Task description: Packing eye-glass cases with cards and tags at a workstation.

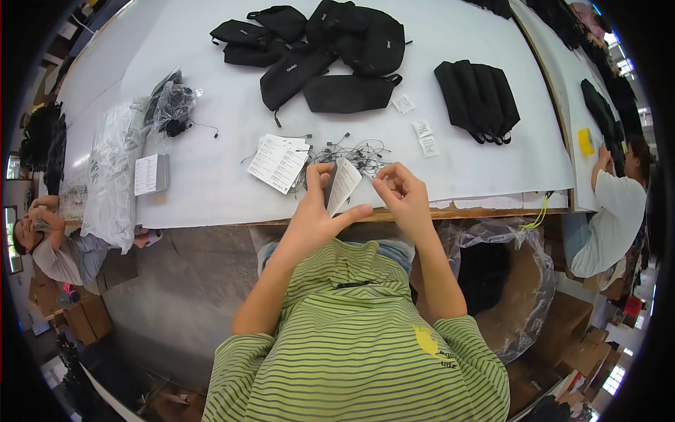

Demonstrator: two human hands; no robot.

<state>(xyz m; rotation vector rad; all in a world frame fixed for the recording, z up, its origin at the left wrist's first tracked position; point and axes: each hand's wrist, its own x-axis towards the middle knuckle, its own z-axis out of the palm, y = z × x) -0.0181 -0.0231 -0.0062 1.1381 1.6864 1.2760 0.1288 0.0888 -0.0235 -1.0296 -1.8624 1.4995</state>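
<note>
My left hand (pixel 318 211) grips a small white paper tag (pixel 343 184), held upright over the table's near edge. Just to its right, my right hand (pixel 402 193) has thumb and fingers pinched together; whatever thin thing it pinches is too small to make out. Beyond the hands lie a stack of white tags (pixel 278 162) and a tangle of thin black strings (pixel 351 153) on the white table (pixel 211 190).
Several black pouches (pixel 330 53) are heaped at the far middle, a row of them (pixel 478 98) to the right. Clear plastic bags (pixel 116 169) hang over the left edge. A bag-lined box (pixel 524 281) stands at my right. One person sits at left, another works at right.
</note>
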